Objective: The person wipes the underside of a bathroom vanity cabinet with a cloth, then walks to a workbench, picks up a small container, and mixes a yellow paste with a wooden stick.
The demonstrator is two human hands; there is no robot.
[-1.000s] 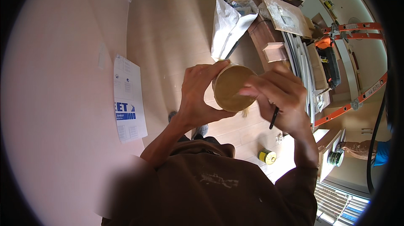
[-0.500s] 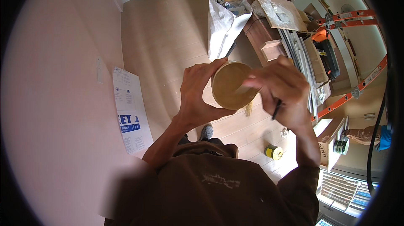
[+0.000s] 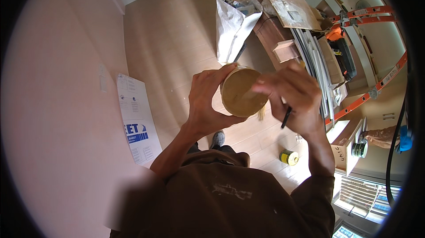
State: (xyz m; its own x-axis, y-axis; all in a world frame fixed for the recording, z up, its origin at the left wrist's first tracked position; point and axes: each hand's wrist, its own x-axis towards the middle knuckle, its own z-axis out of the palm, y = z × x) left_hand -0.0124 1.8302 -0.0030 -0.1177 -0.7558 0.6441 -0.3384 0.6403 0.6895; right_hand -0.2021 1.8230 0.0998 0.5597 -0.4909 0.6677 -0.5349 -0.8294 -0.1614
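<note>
My left hand (image 3: 204, 100) is wrapped round the side of a round tub (image 3: 241, 92), its thumb below and its fingers above. The tub is tilted so that its tan, smooth-looking round face shows. My right hand (image 3: 295, 98), smeared by motion, is closed at the tub's right rim, its fingertips over the tan face. A slim black-ended tool (image 3: 287, 117) sticks out under the right palm, and a small yellow tip shows above the knuckles. Pale bristle-like strands (image 3: 261, 113) hang just below the tub's rim. What they belong to is hidden.
A white sack (image 3: 234, 29) of odds and ends stands ahead. To the right are a cluttered bench with a stained board (image 3: 292, 11), an orange ladder (image 3: 389, 76), and part of another person (image 3: 381, 137) beside a green can (image 3: 359, 150). A yellow-and-black can (image 3: 288, 157) stands on the floor.
My right hand has shifted slightly left over the tub, and the black end has moved with it. The tub is a little lower and further left in view. My left hand keeps its hold.
</note>
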